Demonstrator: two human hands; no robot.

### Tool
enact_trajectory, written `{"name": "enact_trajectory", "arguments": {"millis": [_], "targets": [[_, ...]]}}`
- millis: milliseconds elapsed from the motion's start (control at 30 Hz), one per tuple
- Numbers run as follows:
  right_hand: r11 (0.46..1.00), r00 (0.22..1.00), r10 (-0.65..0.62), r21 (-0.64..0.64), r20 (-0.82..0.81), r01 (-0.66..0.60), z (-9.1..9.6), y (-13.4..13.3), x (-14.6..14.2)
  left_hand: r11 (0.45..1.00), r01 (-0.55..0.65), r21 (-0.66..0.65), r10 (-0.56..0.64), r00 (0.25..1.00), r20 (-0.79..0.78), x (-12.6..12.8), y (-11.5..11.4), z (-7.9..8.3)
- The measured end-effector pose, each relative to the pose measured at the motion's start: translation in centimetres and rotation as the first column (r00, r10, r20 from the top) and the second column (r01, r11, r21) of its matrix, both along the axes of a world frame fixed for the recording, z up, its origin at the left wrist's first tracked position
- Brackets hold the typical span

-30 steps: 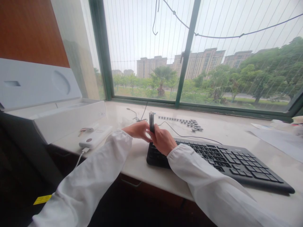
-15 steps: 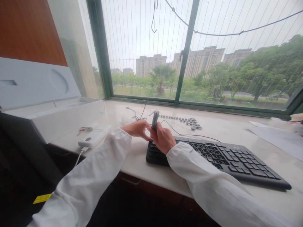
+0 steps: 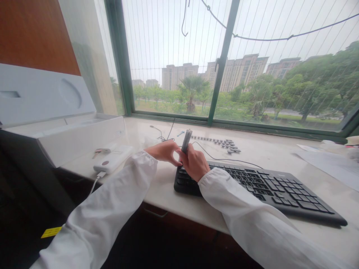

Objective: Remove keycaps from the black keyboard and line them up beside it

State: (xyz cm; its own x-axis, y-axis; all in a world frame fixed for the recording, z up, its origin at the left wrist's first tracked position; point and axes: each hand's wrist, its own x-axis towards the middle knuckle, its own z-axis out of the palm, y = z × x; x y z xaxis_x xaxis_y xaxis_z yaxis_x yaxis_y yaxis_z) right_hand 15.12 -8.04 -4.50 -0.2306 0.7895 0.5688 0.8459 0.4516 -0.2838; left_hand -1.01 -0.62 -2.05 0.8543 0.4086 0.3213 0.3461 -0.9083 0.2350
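Observation:
My right hand (image 3: 195, 162) is closed around a dark, slim tool with a lighter end (image 3: 187, 140), which I cannot name exactly. It stands nearly upright over the left end of a black keyboard (image 3: 276, 190), its lower tip hidden behind the fingers. Close by on the left is my left hand (image 3: 165, 151), thumb and forefinger curved and apart, fingertips near the keyboard's back left corner and my right hand. Its other fingers are hidden. Many sockets in the keyboard's left and middle part have no caps, while the right part keeps its keys.
Loose black keycaps (image 3: 228, 145) lie in rows behind the keyboard. Nearby are a dark cable (image 3: 230, 160) and a small blue item (image 3: 180, 133). A white power bank (image 3: 112, 160) with a plugged-in cable and an open white box (image 3: 84, 140) stand left. Papers (image 3: 331, 164) lie right.
The upright tool leans slightly more to the right. Both hands keep almost the same place at the keyboard's left end, and the whole view has shifted a little.

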Motion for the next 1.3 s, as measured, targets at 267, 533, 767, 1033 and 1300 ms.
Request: {"name": "enact_trajectory", "arguments": {"millis": [267, 533, 767, 1033, 1300], "targets": [[0.971, 0.954, -0.149, 0.143, -0.260, 0.191, 1.9, 0.6, 1.1, 0.989, 0.041, -0.140, -0.036, 0.999, 0.032, -0.2, -0.1, 0.1], [0.966, 0.955, -0.251, 0.021, -0.160, 0.258, 1.5, 1.0, 1.8, 0.998, 0.014, -0.054, -0.008, 0.992, 0.127, -0.5, 0.0, 0.1], [0.977, 0.958, -0.182, -0.149, -0.222, 0.151, 1.5, 1.6, 2.2, 0.984, -0.131, 0.122, 0.100, 0.967, 0.233, 0.0, -0.2, -0.1], [0.974, 0.962, -0.133, -0.211, -0.238, 0.083, 1.5, 1.7, 2.4, 0.963, -0.223, 0.151, 0.169, 0.937, 0.307, 0.1, 0.5, -0.6], [0.973, 0.954, -0.065, -0.230, -0.293, -0.004, 1.7, 1.3, 2.2, 0.976, -0.197, 0.089, 0.156, 0.926, 0.344, 0.6, -0.3, -0.4]]}}
